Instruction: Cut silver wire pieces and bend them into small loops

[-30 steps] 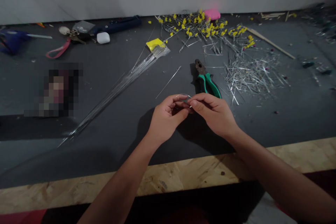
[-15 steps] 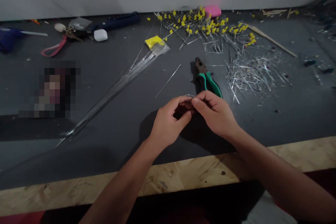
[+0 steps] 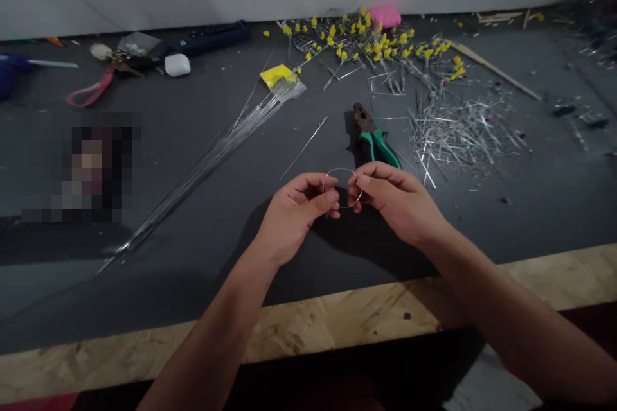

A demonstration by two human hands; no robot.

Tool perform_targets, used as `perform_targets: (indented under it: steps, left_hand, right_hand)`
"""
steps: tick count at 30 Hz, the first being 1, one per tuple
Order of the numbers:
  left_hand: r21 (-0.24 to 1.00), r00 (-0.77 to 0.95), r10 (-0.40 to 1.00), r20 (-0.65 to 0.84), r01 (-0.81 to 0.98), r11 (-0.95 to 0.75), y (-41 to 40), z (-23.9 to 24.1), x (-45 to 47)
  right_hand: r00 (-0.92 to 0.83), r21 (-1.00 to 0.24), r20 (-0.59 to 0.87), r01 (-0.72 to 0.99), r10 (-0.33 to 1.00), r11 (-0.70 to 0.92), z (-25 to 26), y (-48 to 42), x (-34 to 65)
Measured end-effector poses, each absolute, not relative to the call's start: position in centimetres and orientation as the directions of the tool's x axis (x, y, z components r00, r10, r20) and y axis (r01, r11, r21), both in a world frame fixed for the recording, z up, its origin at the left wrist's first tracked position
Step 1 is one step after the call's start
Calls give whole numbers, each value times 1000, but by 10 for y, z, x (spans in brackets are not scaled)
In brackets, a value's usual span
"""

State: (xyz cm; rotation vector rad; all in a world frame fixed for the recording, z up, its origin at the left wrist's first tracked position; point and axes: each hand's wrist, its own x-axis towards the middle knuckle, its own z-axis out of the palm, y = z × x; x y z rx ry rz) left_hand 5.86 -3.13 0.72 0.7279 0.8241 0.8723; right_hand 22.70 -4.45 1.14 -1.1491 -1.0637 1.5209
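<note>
A thin wire ring (image 3: 341,169) is held between my two hands above the dark table. My left hand (image 3: 299,212) pinches its left side between thumb and fingers. On the opposite side, my right hand (image 3: 393,202) grips the ring near the thumb tip. Pliers with green and black handles (image 3: 378,142) lie just beyond my right hand. A single straight wire with a twisted end (image 3: 304,148) rests beyond my left hand. To the left stretches a long bundle of straight wires (image 3: 202,160), its far end in a yellow and clear wrapper (image 3: 279,77).
At the back lies a heap of wires with yellow tips (image 3: 366,38) beside a pink lump (image 3: 385,15). Cut wire pieces (image 3: 463,131) are piled at right near a wooden stick (image 3: 496,70). A white case (image 3: 177,65) and a pink strap (image 3: 91,91) sit at the back left.
My hands have moved apart slightly, and the wire between them now shows as a round loop. The view has shifted a little; the pliers and wire piles lie as before.
</note>
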Motion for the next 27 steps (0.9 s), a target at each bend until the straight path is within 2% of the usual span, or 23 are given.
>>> perform_targets:
  steps: [7, 18, 27]
  left_hand:
    - [745, 497, 828, -259, -443, 499, -31, 3, 53]
    - [654, 601, 759, -250, -473, 590, -27, 5, 46]
    - [643, 619, 748, -239, -476, 600, -29, 6, 44]
  right_hand:
    - [-140, -940, -200, -251, 970, -230, 9, -43, 228]
    - [-154, -926, -209, -287, 966, -247, 10, -42, 229]
    - [-190, -920, -233, -276, 954, -280, 13, -42, 230]
